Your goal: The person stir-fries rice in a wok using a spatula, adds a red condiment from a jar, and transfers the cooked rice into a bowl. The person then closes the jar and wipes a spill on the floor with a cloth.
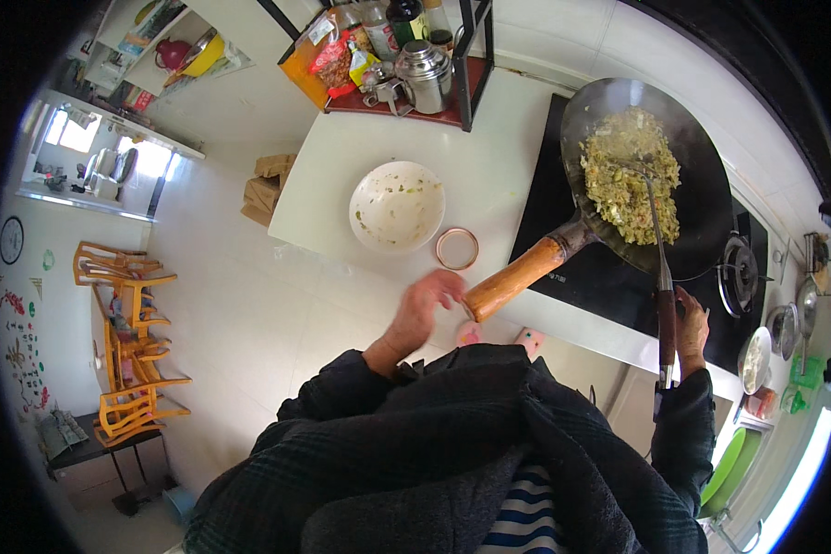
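A dark wok point(699, 187) with a wooden handle point(519, 277) sits on the black glass cooktop point(547, 201). Chopped, fried-rice-like food point(630, 173) fills part of it, with light steam above. The turner point(656, 228) has its blade in the food, and its brown grip point(667, 325) extends over the counter's front edge. My left hand point(419, 308), slightly blurred, is beside the end of the wok handle with fingers bent and apart; contact is unclear. My right hand point(692, 325) is behind the turner's grip at the cooktop's front edge, partly hidden; whether it holds anything is unclear.
A white bowl point(397, 208) with food scraps and a round lid point(457, 248) lie on the counter left of the cooktop. A rack point(467, 104) behind holds bottles and a steel pot point(424, 76). Another burner point(737, 273) and a small bowl point(755, 360) are rightward.
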Action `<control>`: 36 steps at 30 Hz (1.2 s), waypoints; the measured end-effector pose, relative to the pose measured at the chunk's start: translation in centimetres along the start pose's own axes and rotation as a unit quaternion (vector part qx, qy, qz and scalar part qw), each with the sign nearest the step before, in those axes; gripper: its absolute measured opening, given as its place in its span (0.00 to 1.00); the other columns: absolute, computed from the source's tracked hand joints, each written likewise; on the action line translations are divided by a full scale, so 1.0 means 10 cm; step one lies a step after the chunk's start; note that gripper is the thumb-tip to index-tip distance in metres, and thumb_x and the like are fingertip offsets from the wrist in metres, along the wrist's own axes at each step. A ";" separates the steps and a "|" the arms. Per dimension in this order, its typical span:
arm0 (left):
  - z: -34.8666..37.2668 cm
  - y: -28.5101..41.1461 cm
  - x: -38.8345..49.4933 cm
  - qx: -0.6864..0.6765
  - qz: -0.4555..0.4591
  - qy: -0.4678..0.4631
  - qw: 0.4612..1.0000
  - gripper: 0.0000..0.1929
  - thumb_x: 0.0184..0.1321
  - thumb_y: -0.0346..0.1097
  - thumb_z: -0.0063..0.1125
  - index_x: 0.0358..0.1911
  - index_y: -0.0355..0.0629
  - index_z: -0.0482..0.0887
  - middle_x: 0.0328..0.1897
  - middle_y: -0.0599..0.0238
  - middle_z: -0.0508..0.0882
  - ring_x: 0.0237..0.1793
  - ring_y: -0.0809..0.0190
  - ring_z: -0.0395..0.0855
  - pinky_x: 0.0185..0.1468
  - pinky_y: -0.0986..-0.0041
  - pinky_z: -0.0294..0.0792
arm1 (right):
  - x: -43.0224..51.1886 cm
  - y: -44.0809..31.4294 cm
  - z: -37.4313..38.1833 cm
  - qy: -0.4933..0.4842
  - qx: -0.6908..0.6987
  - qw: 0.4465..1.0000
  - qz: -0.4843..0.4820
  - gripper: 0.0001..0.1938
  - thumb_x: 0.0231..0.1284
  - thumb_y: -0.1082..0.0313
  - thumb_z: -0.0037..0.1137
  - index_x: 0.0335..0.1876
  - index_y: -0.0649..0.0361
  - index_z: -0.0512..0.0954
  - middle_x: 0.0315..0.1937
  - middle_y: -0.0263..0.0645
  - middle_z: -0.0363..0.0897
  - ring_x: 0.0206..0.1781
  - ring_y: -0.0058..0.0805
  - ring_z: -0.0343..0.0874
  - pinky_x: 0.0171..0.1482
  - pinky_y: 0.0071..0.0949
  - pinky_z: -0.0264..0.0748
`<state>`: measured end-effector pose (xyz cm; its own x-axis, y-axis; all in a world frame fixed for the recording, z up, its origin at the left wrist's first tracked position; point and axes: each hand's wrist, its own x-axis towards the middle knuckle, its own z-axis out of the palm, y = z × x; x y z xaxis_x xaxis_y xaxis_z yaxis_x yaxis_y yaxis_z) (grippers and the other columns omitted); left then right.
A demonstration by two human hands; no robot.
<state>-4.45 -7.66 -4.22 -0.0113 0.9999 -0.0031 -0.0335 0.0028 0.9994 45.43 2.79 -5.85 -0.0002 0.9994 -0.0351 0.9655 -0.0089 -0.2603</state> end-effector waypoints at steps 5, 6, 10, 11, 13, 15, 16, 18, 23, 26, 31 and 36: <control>-0.61 -0.31 0.09 -0.009 -0.131 0.415 0.900 0.20 0.68 0.51 0.45 0.48 0.40 0.74 0.40 0.59 0.81 0.39 0.61 0.80 0.42 0.68 0.74 | -0.03 -0.01 0.07 0.018 0.033 0.999 0.017 0.24 0.51 0.66 0.65 0.57 0.47 0.77 0.50 0.39 0.82 0.51 0.38 0.81 0.52 0.34 0.77; -0.74 -0.34 0.10 -0.046 -0.151 0.384 0.910 0.20 0.68 0.50 0.47 0.49 0.40 0.73 0.40 0.58 0.81 0.40 0.60 0.81 0.42 0.67 0.74 | -0.03 -0.04 0.07 0.019 0.035 0.999 0.019 0.24 0.51 0.66 0.64 0.57 0.47 0.77 0.50 0.40 0.82 0.51 0.37 0.81 0.52 0.34 0.77; -1.01 -0.54 0.21 -0.144 -0.209 0.261 0.932 0.20 0.65 0.46 0.52 0.54 0.41 0.71 0.44 0.57 0.82 0.44 0.57 0.81 0.47 0.64 0.75 | -0.08 -0.16 0.01 0.014 0.040 0.997 0.069 0.23 0.53 0.61 0.64 0.58 0.48 0.78 0.51 0.40 0.82 0.52 0.36 0.81 0.53 0.33 0.76; -1.03 -0.60 0.26 -0.164 -0.199 0.219 0.941 0.21 0.65 0.46 0.52 0.55 0.41 0.71 0.46 0.56 0.82 0.46 0.56 0.81 0.48 0.64 0.75 | -0.10 -0.18 -0.01 0.016 0.051 0.994 0.094 0.23 0.53 0.60 0.64 0.58 0.49 0.78 0.51 0.40 0.82 0.52 0.36 0.81 0.54 0.33 0.76; -1.08 -0.71 0.33 -0.214 -0.197 0.196 0.936 0.24 0.64 0.39 0.52 0.61 0.39 0.65 0.52 0.52 0.78 0.49 0.52 0.81 0.51 0.60 0.77 | -0.12 -0.22 -0.01 0.018 0.119 0.986 0.114 0.24 0.53 0.60 0.65 0.58 0.50 0.78 0.51 0.40 0.82 0.52 0.35 0.82 0.55 0.32 0.76; -1.15 -0.77 0.40 -0.272 -0.225 0.208 0.912 0.24 0.63 0.36 0.51 0.62 0.39 0.65 0.57 0.51 0.77 0.52 0.49 0.80 0.55 0.58 0.76 | -0.13 -0.23 0.01 0.032 0.102 0.988 0.111 0.24 0.53 0.60 0.66 0.58 0.50 0.78 0.51 0.39 0.82 0.52 0.35 0.82 0.55 0.32 0.76; -1.17 -0.78 0.44 -0.308 -0.226 0.190 0.904 0.24 0.63 0.33 0.49 0.62 0.37 0.66 0.60 0.51 0.76 0.56 0.50 0.78 0.59 0.59 0.74 | -0.12 -0.23 0.04 0.020 0.125 0.982 0.143 0.24 0.52 0.61 0.67 0.58 0.50 0.78 0.51 0.38 0.82 0.52 0.34 0.82 0.54 0.31 0.76; -1.21 -0.78 0.50 -0.315 -0.226 0.190 0.902 0.24 0.61 0.28 0.49 0.62 0.36 0.66 0.61 0.52 0.75 0.62 0.50 0.73 0.64 0.58 0.71 | -0.14 -0.24 0.08 0.065 0.103 0.985 0.123 0.23 0.51 0.59 0.67 0.55 0.50 0.79 0.48 0.38 0.83 0.50 0.36 0.82 0.52 0.32 0.77; -1.27 -0.76 0.55 -0.315 -0.230 0.228 0.892 0.24 0.58 0.24 0.46 0.61 0.34 0.67 0.61 0.51 0.75 0.61 0.50 0.74 0.64 0.58 0.72 | -0.18 -0.32 0.17 0.139 0.058 0.978 0.145 0.22 0.47 0.50 0.68 0.47 0.51 0.82 0.42 0.40 0.84 0.46 0.39 0.83 0.47 0.35 0.78; -1.34 -0.79 0.52 -0.300 -0.219 0.237 0.898 0.25 0.56 0.24 0.47 0.61 0.34 0.68 0.60 0.51 0.76 0.60 0.50 0.75 0.62 0.59 0.73 | -0.17 -0.39 0.16 0.153 0.074 0.968 0.185 0.21 0.46 0.44 0.67 0.36 0.54 0.81 0.35 0.41 0.84 0.42 0.41 0.83 0.43 0.39 0.77; -1.44 -0.79 0.31 -0.301 -0.166 0.186 0.920 0.26 0.55 0.30 0.52 0.60 0.35 0.68 0.60 0.52 0.75 0.59 0.52 0.76 0.59 0.63 0.74 | -0.11 -0.44 0.14 0.149 0.035 0.967 0.202 0.21 0.50 0.42 0.62 0.32 0.56 0.83 0.30 0.43 0.84 0.37 0.43 0.84 0.40 0.42 0.77; -1.21 -0.56 -0.22 -0.292 -0.156 0.192 0.924 0.24 0.55 0.31 0.53 0.58 0.38 0.70 0.57 0.57 0.78 0.56 0.55 0.77 0.54 0.65 0.74 | -0.03 -0.40 0.16 0.114 0.011 0.975 0.191 0.20 0.58 0.47 0.52 0.32 0.57 0.84 0.32 0.47 0.84 0.39 0.46 0.84 0.41 0.44 0.78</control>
<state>-16.29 -10.00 -10.25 -0.2602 0.8734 -0.4117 -0.6276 0.1711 0.7595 41.18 2.49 -6.35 0.4188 0.9044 0.0820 0.8778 -0.3800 -0.2916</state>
